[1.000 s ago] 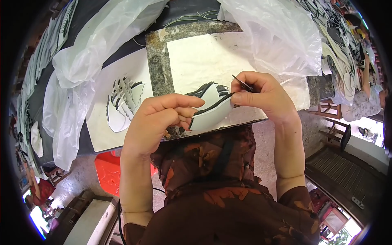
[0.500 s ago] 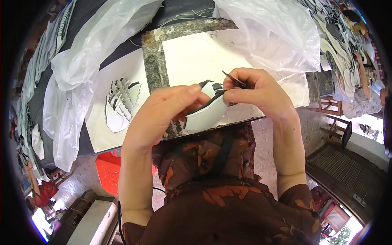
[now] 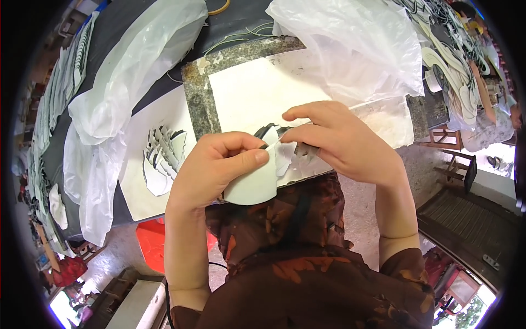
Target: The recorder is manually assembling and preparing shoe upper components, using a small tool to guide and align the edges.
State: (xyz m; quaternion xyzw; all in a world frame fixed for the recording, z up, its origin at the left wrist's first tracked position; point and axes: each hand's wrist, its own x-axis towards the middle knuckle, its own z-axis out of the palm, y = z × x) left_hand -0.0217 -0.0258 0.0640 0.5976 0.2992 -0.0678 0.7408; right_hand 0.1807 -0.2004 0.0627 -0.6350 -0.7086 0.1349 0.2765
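My left hand pinches a white, curved piece of sheet material between thumb and fingers, close to the table's near edge. Just right of it, my right hand has two fingers stretched out and apart, the lower one at the piece's upper edge. The rest of its fingers are partly hidden, and so is whatever may lie in the palm. Under and between the hands, a dark-edged stack of similar pieces shows in part. A second fanned stack of white, black-edged pieces lies to the left.
White paper sheets cover the stone slab and table. Clear plastic sheeting lies at the back right, more plastic along the left. A red stool stands below the table edge. Heaps of cut parts lie far right.
The white piece has turned and come nearer and leftward in my left hand. My right fingers have spread, and the dark pointed tool they held is out of sight. The view has shifted slightly.
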